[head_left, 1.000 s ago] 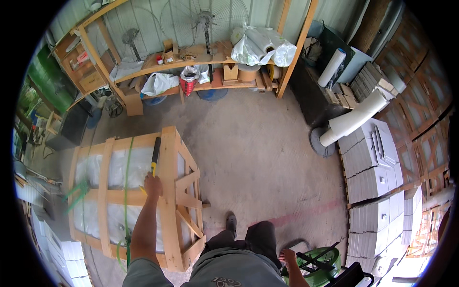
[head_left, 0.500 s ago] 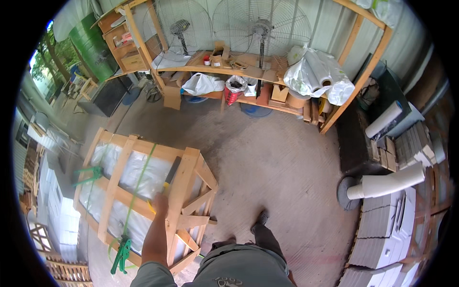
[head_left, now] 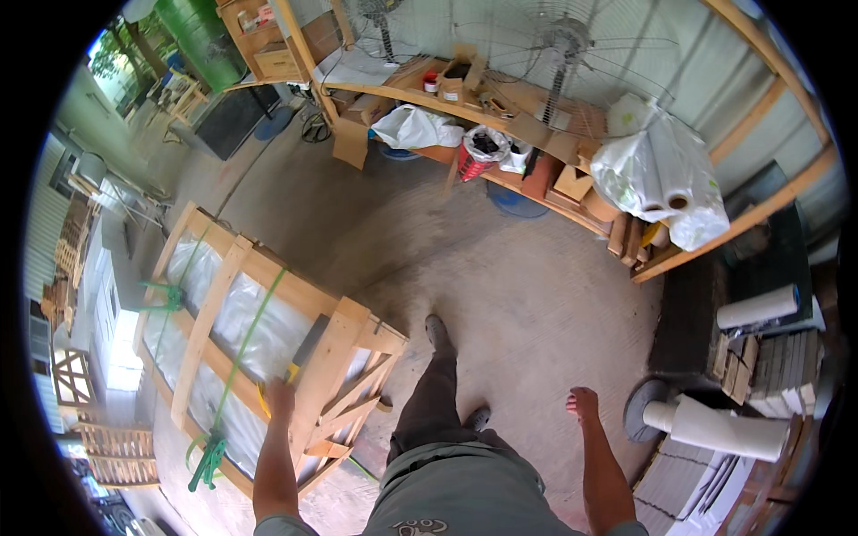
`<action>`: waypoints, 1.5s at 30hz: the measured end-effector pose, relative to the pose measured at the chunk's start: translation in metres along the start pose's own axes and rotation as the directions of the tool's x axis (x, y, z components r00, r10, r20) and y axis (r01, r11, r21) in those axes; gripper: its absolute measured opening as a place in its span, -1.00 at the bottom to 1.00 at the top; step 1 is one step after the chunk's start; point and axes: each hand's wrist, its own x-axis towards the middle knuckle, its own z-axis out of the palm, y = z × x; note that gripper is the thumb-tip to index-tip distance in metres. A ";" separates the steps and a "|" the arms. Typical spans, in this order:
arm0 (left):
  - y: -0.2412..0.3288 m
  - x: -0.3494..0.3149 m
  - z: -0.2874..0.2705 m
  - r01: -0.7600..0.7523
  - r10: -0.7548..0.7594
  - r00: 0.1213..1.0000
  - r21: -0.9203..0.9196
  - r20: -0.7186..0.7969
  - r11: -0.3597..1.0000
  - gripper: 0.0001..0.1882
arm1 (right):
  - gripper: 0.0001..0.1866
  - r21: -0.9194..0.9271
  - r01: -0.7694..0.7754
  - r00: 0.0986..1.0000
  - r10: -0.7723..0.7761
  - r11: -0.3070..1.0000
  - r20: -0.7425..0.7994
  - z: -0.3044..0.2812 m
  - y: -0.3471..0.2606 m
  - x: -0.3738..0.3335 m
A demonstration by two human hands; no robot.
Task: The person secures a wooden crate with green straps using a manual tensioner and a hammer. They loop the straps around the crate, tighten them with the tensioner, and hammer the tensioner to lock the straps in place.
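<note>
Wooden crate [head_left: 210, 332] on the floor [head_left: 518, 295], at left: probably heavy and stiff, best gripped by the thick end board [head_left: 326, 375]. Over its top, saw-like tool [head_left: 308, 345]: likely light, stiff-bladed, best taken by the yellow handle [head_left: 292, 369], with left hand [head_left: 280, 396] there, fingers apparently wrapped around it. Compared with half a second ago: view turned leftward, right hand [head_left: 583, 404] newly in sight, half-curled, empty-looking.

Grey-green short-sleeved shirt [head_left: 465, 491] with pale chest print [head_left: 420, 525], dark trousers [head_left: 425, 402], dark shoes [head_left: 436, 332]
</note>
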 end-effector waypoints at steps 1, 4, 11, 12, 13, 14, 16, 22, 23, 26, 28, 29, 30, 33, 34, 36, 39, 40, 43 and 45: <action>0.006 0.005 -0.004 0.041 -0.041 0.997 0.013 0.072 0.999 -0.75 | -0.75 0.000 0.025 0.999 -0.025 1.000 0.046 0.025 -0.022 0.012; 0.040 0.018 -0.042 0.140 -0.140 0.956 0.018 0.259 0.990 -0.71 | -0.73 -0.031 0.045 0.983 -0.039 0.998 0.179 0.114 -0.080 0.028; 0.042 0.062 -0.058 0.196 -0.126 0.830 -0.073 0.543 0.978 -0.78 | -0.71 -0.223 0.090 0.848 0.043 0.971 0.528 0.311 -0.204 0.001; 0.051 0.069 -0.062 0.131 -0.064 0.850 -0.092 0.522 0.987 -0.80 | -0.70 -0.253 0.163 0.820 0.012 0.954 0.572 0.334 -0.220 0.001; 0.062 0.079 -0.068 0.060 0.003 0.865 -0.109 0.502 0.992 -0.82 | -0.71 -0.237 0.192 0.789 -0.006 0.952 0.615 0.355 -0.241 -0.003; 0.075 0.090 -0.077 -0.012 0.071 0.874 -0.125 0.480 0.992 -0.84 | -0.71 -0.219 0.219 0.754 -0.022 0.951 0.656 0.376 -0.262 -0.008; 0.114 0.118 -0.100 -0.239 0.266 0.872 -0.118 0.410 0.964 -0.86 | -0.72 -0.267 0.207 0.716 0.040 0.941 0.697 0.418 -0.307 -0.024; 0.233 0.196 -0.126 -0.489 0.551 0.760 -0.255 0.344 0.834 -0.78 | -0.60 -0.371 0.764 0.192 0.364 0.528 0.912 0.500 -0.350 -0.028; 0.248 0.209 -0.129 -0.511 0.578 0.730 -0.270 0.365 0.816 -0.82 | -0.57 -0.473 0.788 0.191 0.573 0.394 0.797 0.511 -0.366 -0.028; 0.275 0.242 -0.119 -0.543 0.626 0.713 -0.316 0.316 0.778 -0.82 | -0.61 -0.711 0.487 -0.048 0.828 0.508 0.559 0.522 -0.375 -0.004; 0.288 0.269 -0.118 -0.488 0.562 0.764 -0.287 0.317 0.824 -0.73 | -0.65 -0.723 0.366 -0.047 0.788 0.586 0.614 0.526 -0.371 0.012; 0.292 0.284 -0.116 -0.459 0.517 0.823 -0.260 0.236 0.849 -0.63 | -0.66 -0.726 0.301 -0.043 0.769 0.618 0.638 0.531 -0.370 0.022; 0.293 0.295 -0.111 -0.426 0.466 0.872 -0.235 0.151 0.873 -0.54 | -0.68 -0.777 0.220 0.008 0.796 0.590 0.606 0.539 -0.373 0.034; 0.236 0.314 -0.058 0.132 -0.139 0.990 -0.185 -0.023 0.974 -0.52 | -0.71 -0.825 0.209 0.260 0.784 0.525 0.564 0.565 -0.367 0.068; 0.225 0.327 -0.041 0.279 -0.297 0.945 -0.138 -0.134 0.950 -0.57 | -0.74 -0.821 0.333 0.380 0.731 0.463 0.567 0.580 -0.364 0.084; 0.202 0.331 -0.005 0.356 -0.355 0.918 -0.022 -0.176 0.934 -0.52 | -0.74 -0.907 0.191 0.426 0.800 0.376 0.422 0.614 -0.349 0.129; 0.194 0.343 0.019 0.380 -0.373 0.906 -0.003 -0.201 0.925 -0.49 | -0.71 -0.909 0.256 0.536 0.735 0.327 0.416 0.667 -0.312 0.199; 0.194 0.346 0.019 0.378 -0.374 0.905 -0.020 -0.202 0.926 -0.49 | -0.72 -0.898 0.356 0.578 0.694 0.259 0.429 0.686 -0.302 0.218; 0.191 0.351 0.030 0.397 -0.393 0.904 -0.008 -0.167 0.918 -0.48 | -0.75 -0.901 0.330 0.563 0.708 0.281 0.427 0.748 -0.257 0.272; 0.191 0.355 0.030 0.396 -0.393 0.907 -0.011 -0.149 0.918 -0.49 | -0.74 -0.887 0.332 0.538 0.707 0.323 0.459 0.794 -0.233 0.286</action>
